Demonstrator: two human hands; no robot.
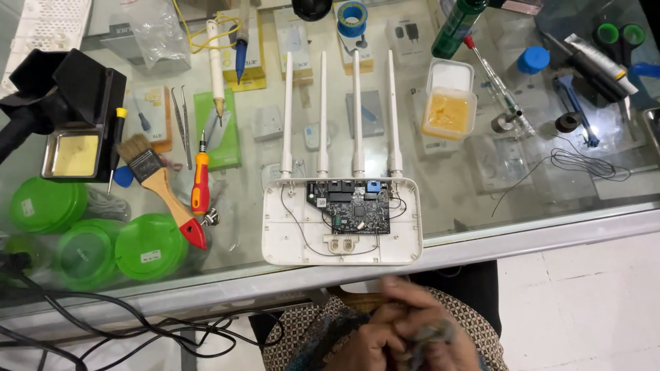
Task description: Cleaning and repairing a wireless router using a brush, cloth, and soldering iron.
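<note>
An opened white router lies on the glass counter, near its front edge. Its cover is off, so the dark circuit board shows, and four white antennas point away from me. Both my hands are below the counter edge, over my lap, and are blurred. My left hand and my right hand are pressed together, with the fingers curled around something small and greyish that I cannot make out. Neither hand touches the router.
Left of the router lie a wooden paintbrush, a red and yellow screwdriver, tweezers and green round lids. A soldering stand sits far left. A tub of yellow paste, a green bottle and thin black wire are at right. Black cables hang below.
</note>
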